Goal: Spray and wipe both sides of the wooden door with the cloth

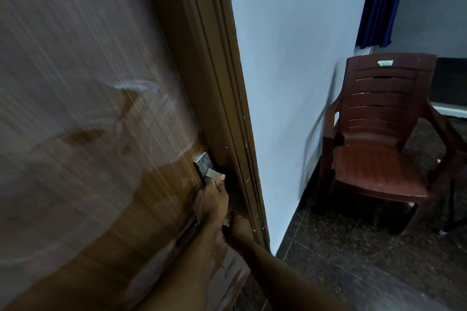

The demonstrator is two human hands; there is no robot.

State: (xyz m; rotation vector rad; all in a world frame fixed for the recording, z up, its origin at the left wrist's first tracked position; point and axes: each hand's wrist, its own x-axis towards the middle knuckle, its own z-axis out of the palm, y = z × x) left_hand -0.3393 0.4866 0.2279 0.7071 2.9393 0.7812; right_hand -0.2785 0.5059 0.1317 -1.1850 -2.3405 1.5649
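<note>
The wooden door [88, 83] fills the left of the view, its brown face covered with pale wet streaks and smears. My left hand [212, 199] is closed around the metal door handle [205, 168] at the door's right edge. Just below it, my right hand [240, 227] rests against the door's edge by the brown door frame [214, 58]. Its fingers are curled, and what they hold is hidden. No cloth or spray bottle shows in view.
A white wall [290, 83] runs right of the frame. A brown plastic armchair [379, 134] stands against it on the dark speckled floor [353, 260]. A blue curtain [379, 2] hangs at the top right beside a window.
</note>
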